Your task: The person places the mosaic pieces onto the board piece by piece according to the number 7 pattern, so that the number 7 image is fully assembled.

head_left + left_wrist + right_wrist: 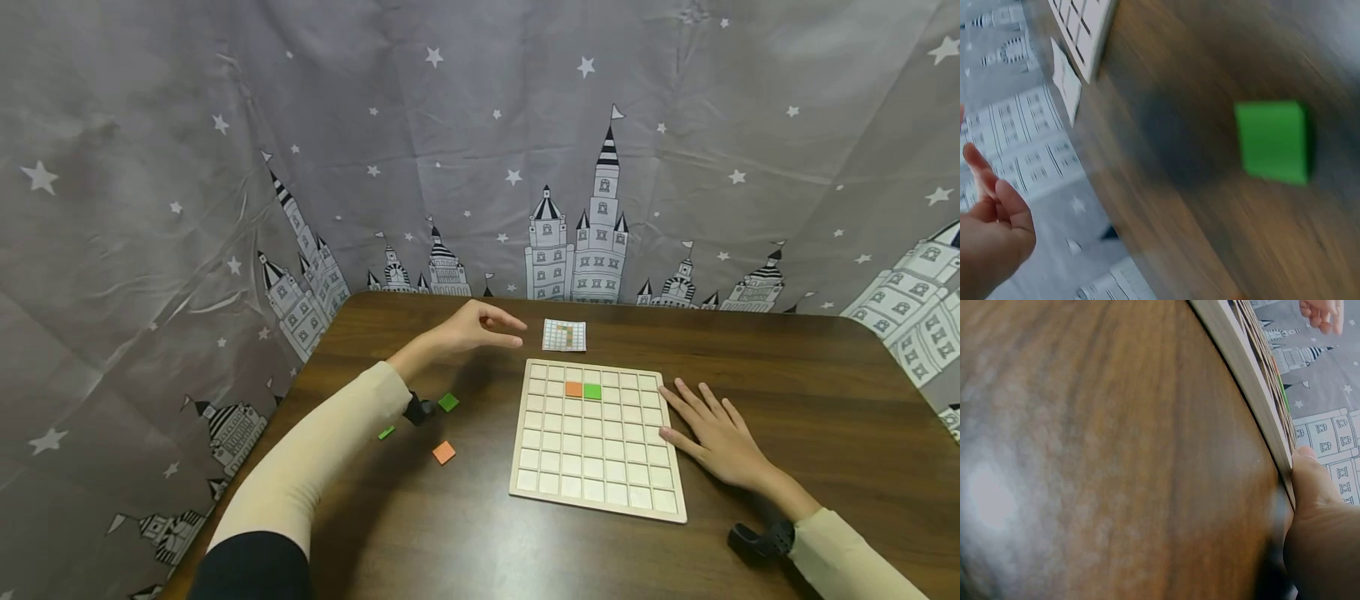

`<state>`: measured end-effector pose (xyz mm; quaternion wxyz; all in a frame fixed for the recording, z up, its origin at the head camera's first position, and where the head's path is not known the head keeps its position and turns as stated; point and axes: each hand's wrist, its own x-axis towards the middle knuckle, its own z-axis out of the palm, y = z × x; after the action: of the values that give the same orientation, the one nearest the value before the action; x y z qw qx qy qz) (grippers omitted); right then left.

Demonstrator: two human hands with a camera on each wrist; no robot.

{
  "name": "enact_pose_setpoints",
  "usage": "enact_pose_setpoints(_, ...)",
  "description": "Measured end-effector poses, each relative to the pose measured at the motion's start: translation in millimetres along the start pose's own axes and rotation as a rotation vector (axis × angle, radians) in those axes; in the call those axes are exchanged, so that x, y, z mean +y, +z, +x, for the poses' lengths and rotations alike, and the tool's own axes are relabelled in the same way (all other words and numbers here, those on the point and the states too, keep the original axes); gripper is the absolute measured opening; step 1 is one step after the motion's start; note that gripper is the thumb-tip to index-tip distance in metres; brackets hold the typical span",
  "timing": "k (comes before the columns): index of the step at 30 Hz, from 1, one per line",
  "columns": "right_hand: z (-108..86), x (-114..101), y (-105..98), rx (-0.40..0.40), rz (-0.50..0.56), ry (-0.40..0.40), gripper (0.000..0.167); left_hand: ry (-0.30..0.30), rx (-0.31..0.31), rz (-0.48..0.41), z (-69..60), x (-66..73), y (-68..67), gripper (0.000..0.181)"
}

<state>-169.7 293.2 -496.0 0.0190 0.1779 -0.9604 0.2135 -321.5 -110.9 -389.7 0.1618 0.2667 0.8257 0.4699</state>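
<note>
Board right of centre bears two tiles; the right hand, fingers spread, touches its edge. Loose tiles lie centre-left. Beyond, mid-frame, the left hand, thumb and fingers apart, hovers beside a card.

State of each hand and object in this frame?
Board: flat, mostly unfilled.
Left hand: raised, empty.
Right hand: outspread, touching the board.
Orange tile: in a cell.
Green tile: in the next cell.
Loose orange tile: flat.
Loose green tile: flat.
Other green tile: off-board, tilt unclear.
Card: printed side up.
Curtain: hanging, creased.
</note>
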Motion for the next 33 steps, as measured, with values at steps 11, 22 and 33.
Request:
enact_pose_setpoints(11,-0.6,2.9,0.5,0.042,0.003,-0.017,0.067,-0.084,0.084,0.021,-28.9,-34.5,-49.7,0.038)
enact_pose_setpoints(22,-1.6,2.5,-2.0,0.004,-0.003,0.006,0.068,-0.137,0.101,0.094,-51.9,-71.5,-79.8,0.046)
enact_pose_setpoints(33,0.5,2.7,0.7,0.003,-0.005,-0.001,0.068,-0.049,0.057,0.173,-76.7,-106.9,-100.2,0.044)
